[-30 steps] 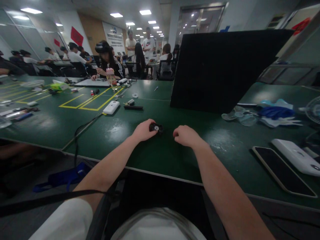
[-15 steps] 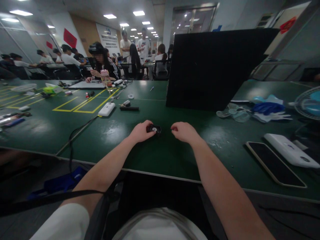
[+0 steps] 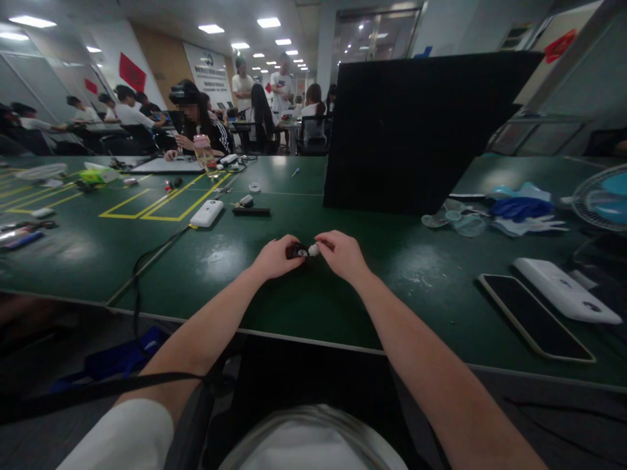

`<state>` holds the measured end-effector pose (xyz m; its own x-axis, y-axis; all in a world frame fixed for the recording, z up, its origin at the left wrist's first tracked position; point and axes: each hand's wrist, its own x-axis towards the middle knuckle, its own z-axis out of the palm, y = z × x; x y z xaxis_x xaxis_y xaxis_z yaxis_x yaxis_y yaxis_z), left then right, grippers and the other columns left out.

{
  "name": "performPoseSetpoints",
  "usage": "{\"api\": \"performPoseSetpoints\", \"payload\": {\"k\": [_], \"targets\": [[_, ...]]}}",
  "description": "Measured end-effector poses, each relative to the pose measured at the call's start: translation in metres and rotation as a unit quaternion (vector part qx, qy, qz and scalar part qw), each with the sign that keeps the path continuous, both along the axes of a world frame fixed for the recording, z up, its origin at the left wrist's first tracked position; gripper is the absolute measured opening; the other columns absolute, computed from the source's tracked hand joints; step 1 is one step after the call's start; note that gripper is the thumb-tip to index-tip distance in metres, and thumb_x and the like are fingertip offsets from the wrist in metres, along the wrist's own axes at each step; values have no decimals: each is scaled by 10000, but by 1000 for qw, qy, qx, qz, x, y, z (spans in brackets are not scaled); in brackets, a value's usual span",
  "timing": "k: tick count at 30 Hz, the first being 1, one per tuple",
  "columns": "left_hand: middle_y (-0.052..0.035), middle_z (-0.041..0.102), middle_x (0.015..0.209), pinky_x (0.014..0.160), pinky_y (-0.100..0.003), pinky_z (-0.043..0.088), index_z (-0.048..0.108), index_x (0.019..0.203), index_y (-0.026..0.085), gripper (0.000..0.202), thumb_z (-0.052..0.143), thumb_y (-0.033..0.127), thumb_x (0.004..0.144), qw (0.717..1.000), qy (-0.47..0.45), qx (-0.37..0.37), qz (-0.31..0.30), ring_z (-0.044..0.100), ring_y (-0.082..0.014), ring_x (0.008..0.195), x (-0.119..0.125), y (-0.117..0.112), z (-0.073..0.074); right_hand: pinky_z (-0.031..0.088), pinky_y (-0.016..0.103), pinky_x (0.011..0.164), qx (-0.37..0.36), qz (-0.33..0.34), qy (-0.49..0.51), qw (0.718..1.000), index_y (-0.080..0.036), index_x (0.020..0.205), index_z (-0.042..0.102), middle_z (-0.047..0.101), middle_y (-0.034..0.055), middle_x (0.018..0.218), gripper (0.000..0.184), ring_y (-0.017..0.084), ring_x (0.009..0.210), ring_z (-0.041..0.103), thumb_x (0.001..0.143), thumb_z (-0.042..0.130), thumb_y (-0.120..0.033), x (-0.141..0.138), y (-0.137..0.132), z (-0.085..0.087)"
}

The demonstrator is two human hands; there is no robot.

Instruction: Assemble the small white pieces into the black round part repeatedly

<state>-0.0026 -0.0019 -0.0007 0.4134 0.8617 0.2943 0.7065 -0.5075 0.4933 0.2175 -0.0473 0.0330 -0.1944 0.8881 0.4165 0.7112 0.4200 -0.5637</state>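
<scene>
Left hand (image 3: 275, 258) clamps a black plastic-looking part (image 3: 296, 250); at its three o'clock, right hand (image 3: 341, 253) pinches a rounded white piece (image 3: 313, 250), seemingly not yet attached.

Sm blk part (image 3: 296, 249) w/ pale disc (image 3: 302, 253), wht pc (image 3: 313, 249) just beside

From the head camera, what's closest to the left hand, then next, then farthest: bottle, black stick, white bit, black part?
1. Black part: in the left hand.
2. White bit: just to the right, in the right hand.
3. Black stick: ahead, slightly left.
4. Bottle: farthest, ahead on the left.
</scene>
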Motion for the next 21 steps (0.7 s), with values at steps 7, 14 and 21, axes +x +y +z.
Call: {"api": "performPoseSetpoints", "payload": {"k": [7,14,21], "targets": [[-43,744,1031,835,-355,541,629,1180,256,445,729,443,789,1000,-7,-19,-1,699,-220,913,2,-2,2,525,351,768,2,9,-30,1000,-220,1005,746,706,43,986,239,186,854,645,979,565,-373,-3,2,-4],[-30,742,1007,822,-348,545,631,1179,260,446,734,440,784,999,-20,-34,-9,697,-211,884,1,-1,3,431,309,613,-109,-76,-20,991,-208,975,737,673,44,760,622,174,656,594,990,337,-684,-3,7,-5],[-67,722,1096,863,-384,537,623,1165,234,417,705,437,810,1000,-16,-15,19,685,-254,988,-6,3,1,457,335,673,-187,-169,43,967,-174,980,719,687,94,800,887,215,741,643,922,112,-817,24,18,-7]]}}
